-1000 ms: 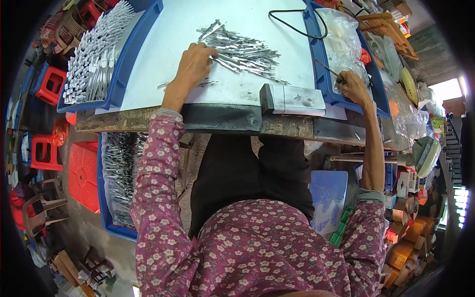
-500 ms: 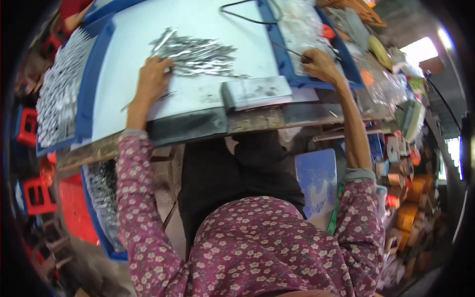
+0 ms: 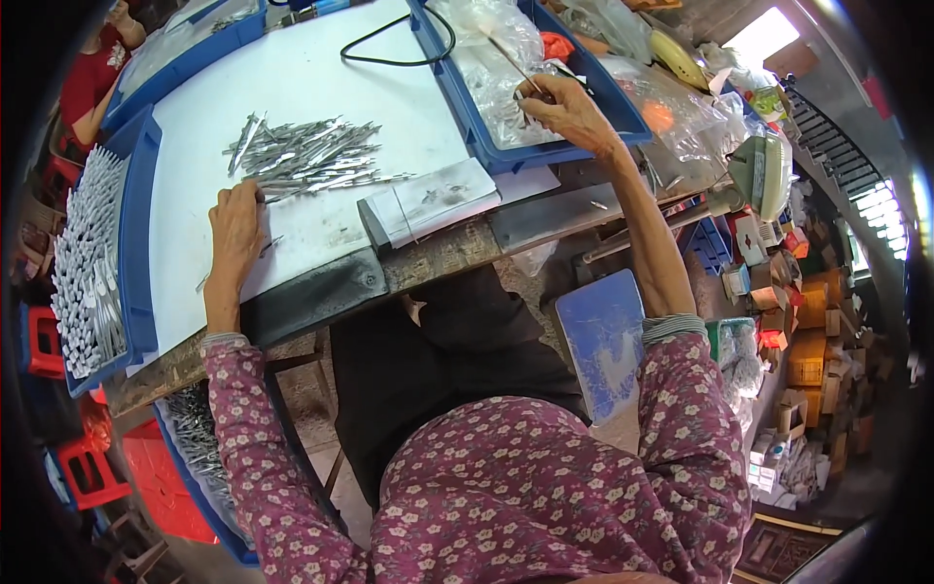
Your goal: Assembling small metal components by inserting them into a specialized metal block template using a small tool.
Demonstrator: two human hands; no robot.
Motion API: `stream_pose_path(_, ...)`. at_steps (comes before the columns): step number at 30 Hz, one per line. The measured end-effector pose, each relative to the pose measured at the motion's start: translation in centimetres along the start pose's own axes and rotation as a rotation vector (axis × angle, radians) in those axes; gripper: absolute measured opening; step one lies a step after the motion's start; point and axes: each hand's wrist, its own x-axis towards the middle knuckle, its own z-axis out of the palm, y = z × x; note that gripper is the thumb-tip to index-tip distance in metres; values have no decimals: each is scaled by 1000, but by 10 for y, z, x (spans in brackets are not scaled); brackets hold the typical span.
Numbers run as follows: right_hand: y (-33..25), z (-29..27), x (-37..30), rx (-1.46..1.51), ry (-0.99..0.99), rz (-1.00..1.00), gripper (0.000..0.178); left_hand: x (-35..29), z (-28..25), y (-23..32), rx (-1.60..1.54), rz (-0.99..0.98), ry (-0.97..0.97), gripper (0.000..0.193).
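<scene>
A loose pile of thin silvery metal pieces lies on the white sheet covering the table. My left hand rests at the pile's near left edge, its fingers curled together; what they pinch, if anything, is hidden. One or two thin pieces lie under and beside that hand. Over the blue tray at the right, my right hand grips a thin dark rod that slants up and leftward. Clear plastic bags fill that tray below the hand.
A white paper-covered block sits at the table's front edge. At the left stands a blue bin of white-sleeved sticks. A black cord loop lies farther back. Another person is at the far left.
The view has swung, so the table sits further left and tilted. My right hand has raised the rod, now pointing more steeply upward over the tray. My left hand stays by the pile.
</scene>
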Motion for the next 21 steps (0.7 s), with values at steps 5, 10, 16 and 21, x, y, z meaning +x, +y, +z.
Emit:
stream_pose_path(5, 0, -2, 1, 122, -3, 54, 16, -2, -13, 16, -154, -110, 30, 12)
stream_pose_path(10, -1, -1, 3, 247, 29, 39, 24, -6, -21, 35, -413, -153, 200, 10)
stream_pose_path(16, 2, 1, 1, 253, 52, 21, 21, -14, -47, 78, -715, -238, 155, 10)
stream_pose_path(21, -26, 7, -11, 226, 59, -67, 21, -25, -53, 114, -940, -240, 95, 11)
